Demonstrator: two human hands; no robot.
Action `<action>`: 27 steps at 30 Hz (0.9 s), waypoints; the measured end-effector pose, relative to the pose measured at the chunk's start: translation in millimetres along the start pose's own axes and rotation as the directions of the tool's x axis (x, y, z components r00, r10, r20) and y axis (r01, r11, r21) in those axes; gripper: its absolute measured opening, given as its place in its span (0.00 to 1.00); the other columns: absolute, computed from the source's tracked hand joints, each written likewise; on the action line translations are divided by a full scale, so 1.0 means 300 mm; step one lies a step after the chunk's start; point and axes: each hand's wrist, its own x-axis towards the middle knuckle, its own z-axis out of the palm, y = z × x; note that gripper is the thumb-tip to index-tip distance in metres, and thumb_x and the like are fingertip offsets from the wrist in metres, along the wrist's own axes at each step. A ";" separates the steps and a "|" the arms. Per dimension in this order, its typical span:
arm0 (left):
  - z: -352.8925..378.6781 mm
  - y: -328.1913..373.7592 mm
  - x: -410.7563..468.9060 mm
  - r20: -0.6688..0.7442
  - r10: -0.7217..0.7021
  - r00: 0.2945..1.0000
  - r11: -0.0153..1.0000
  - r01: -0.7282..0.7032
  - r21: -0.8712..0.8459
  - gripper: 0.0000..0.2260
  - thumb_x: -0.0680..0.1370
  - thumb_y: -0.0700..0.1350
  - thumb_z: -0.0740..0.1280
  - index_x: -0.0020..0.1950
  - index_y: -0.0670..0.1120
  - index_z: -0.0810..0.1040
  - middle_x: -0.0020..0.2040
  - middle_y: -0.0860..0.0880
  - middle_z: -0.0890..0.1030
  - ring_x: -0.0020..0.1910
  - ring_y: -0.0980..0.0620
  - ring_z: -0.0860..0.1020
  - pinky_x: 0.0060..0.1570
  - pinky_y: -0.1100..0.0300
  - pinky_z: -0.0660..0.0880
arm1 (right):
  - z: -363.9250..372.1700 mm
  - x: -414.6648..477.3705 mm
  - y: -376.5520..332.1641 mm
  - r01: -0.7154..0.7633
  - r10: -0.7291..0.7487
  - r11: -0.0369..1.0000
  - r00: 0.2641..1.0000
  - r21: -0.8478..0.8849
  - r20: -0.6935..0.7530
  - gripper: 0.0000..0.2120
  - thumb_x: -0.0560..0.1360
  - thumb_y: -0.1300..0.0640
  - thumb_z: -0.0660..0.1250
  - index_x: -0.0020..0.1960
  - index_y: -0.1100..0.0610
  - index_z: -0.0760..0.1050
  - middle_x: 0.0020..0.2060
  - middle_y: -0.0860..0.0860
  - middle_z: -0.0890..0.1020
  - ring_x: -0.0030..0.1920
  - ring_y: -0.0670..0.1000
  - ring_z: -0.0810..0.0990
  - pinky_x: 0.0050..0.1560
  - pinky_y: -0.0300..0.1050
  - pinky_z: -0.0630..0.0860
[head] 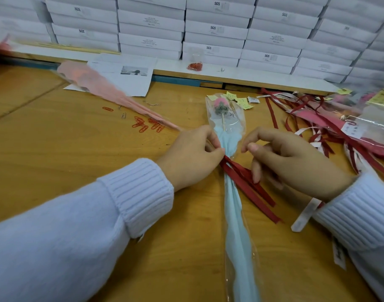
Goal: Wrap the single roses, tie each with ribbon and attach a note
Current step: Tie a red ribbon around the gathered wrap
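Rose [219,103], one pink bloom on a thin stick, lies in a blue sleeve [234,203] under clear film on the wooden surface [56,149]. Its long axis runs straight away from me, with the sleeve's tail nearest and the bloom farthest.

Midway along, the sleeve is gathered into a narrow neck. My left hand [191,155] comes in from the left and pinches that neck between thumb and fingers [215,142]. A red ribbon [247,182] starts at the pinch, and its tails trail toward me and to the right.

My right hand [295,162] hangs just right of the neck with its fingers loosely curled. One fingertip rests on the ribbon tails, and I see nothing pinched. I judge that the tie comes next and that this hand is the nearer one to the tails.

A white strip [304,214] lies beside the right wrist. Farther out are red paper clips [143,125] and pink sleeves [112,92] to the left, yellow notes [241,101] beside the bloom, and a ribbon tangle [317,118] to the right. Nothing blocks the neck. Stacked white boxes [215,29] wall the back.
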 end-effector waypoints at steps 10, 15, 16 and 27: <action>0.038 0.024 -0.003 -0.002 0.009 1.000 0.986 -0.008 0.167 0.09 0.72 0.52 0.72 0.41 0.50 0.75 0.42 0.54 0.78 0.44 0.55 0.77 0.45 0.58 0.75 | -0.003 0.016 0.015 -0.171 0.205 0.927 0.976 -0.333 0.068 0.02 0.73 0.51 0.68 0.44 0.48 0.79 0.36 0.46 0.79 0.34 0.40 0.75 0.36 0.33 0.72; 0.020 0.024 -0.004 0.040 -0.023 0.999 0.996 0.019 0.086 0.07 0.72 0.48 0.73 0.40 0.50 0.76 0.46 0.52 0.81 0.47 0.54 0.79 0.52 0.55 0.76 | -0.004 0.013 -0.002 -0.176 0.204 0.921 0.978 -0.348 0.046 0.03 0.73 0.56 0.69 0.41 0.51 0.78 0.36 0.48 0.81 0.36 0.44 0.78 0.37 0.34 0.74; 0.018 0.024 -0.004 0.045 -0.026 0.999 0.996 0.022 0.083 0.07 0.72 0.48 0.73 0.40 0.49 0.76 0.46 0.52 0.82 0.47 0.55 0.79 0.52 0.55 0.76 | -0.001 0.015 0.000 -0.201 0.207 0.944 0.978 -0.261 -0.005 0.03 0.74 0.57 0.68 0.42 0.54 0.78 0.33 0.49 0.81 0.31 0.43 0.77 0.33 0.32 0.73; 0.012 0.041 -0.007 0.112 -0.008 0.994 0.998 0.000 0.070 0.05 0.71 0.44 0.72 0.40 0.50 0.77 0.47 0.52 0.80 0.48 0.54 0.79 0.53 0.53 0.76 | 0.044 0.039 0.015 -0.168 0.393 0.651 0.909 0.740 -0.139 0.09 0.74 0.73 0.62 0.46 0.63 0.78 0.31 0.53 0.81 0.35 0.47 0.84 0.37 0.34 0.79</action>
